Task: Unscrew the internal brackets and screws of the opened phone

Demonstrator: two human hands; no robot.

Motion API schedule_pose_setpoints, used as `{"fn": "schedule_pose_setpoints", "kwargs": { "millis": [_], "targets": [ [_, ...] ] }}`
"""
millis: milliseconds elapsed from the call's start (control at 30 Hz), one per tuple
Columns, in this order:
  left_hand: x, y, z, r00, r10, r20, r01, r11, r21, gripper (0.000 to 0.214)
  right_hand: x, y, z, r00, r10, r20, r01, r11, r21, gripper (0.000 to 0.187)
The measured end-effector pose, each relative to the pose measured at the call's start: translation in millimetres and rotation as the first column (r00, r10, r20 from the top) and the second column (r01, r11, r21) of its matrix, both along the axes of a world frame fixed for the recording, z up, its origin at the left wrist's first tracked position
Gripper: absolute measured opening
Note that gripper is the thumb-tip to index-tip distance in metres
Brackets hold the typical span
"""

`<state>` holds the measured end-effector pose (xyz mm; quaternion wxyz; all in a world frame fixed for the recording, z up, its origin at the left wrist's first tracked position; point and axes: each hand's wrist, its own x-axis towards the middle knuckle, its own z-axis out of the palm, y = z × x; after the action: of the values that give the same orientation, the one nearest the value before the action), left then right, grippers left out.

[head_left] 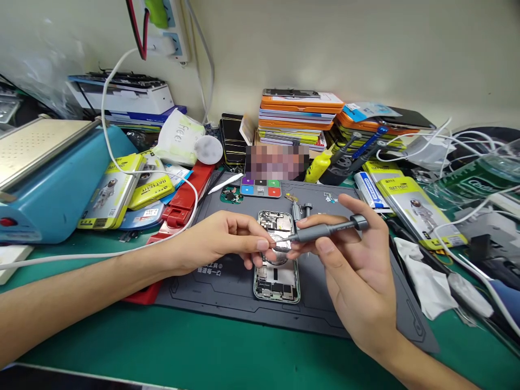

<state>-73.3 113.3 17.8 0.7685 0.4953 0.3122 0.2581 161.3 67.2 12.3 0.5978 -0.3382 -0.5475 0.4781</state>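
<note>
A grey precision screwdriver lies across my right hand, its cap near the base of the index finger and the thumb beneath the handle. The thin shaft points left. My left hand is closed in a pinch around the shaft's tip; any tiny part between those fingertips is too small to see. Both hands are raised over an opened phone, whose inner boards and parts are exposed. Its middle is partly hidden by my fingers and a round silvery piece. Another screwdriver lies just behind the phone's right side.
The phone rests on a dark grey work mat. Behind it are a coloured screw tray, a white pen-like tool, a yellow bottle and stacked boxes. Battery packs lie right; a blue machine stands left.
</note>
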Motion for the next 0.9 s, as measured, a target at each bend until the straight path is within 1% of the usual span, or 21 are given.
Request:
{"fn": "schedule_pose_setpoints", "kwargs": {
  "millis": [200, 367, 633, 733, 900],
  "targets": [
    [1.3, 1.0, 1.9, 1.0, -0.014, -0.006, 0.014, 1.0, 0.005, 0.017, 2.1, -0.2, -0.6, 1.0, 0.023, -0.018, -0.023, 0.999, -0.042, 0.043],
    [1.4, -0.5, 2.0, 1.0, -0.023, 0.013, 0.024, 1.0, -0.013, 0.014, 2.0, -1.3, 1.7, 1.0, 0.024, -0.016, -0.025, 0.996, -0.081, 0.043],
    [1.1, -0.9, 4.4, 0.999, -0.029, 0.032, 0.03, 0.999, -0.044, 0.01, 0.4, -0.8, 5.9, 0.997, 0.039, -0.063, -0.048, 0.987, -0.152, 0.042],
    [0.5, 0.1, 4.1, 0.999, -0.029, 0.036, 0.03, 0.999, -0.034, 0.011, 0.8, 0.3, 6.8, 0.996, 0.038, -0.078, -0.052, 0.98, -0.194, 0.043],
    [-0.3, -0.7, 4.0, 0.998, -0.029, 0.054, 0.031, 0.999, -0.042, 0.01, 2.7, 2.8, 8.0, 0.99, 0.062, -0.13, -0.097, 0.956, -0.277, 0.043]
  ]
}}
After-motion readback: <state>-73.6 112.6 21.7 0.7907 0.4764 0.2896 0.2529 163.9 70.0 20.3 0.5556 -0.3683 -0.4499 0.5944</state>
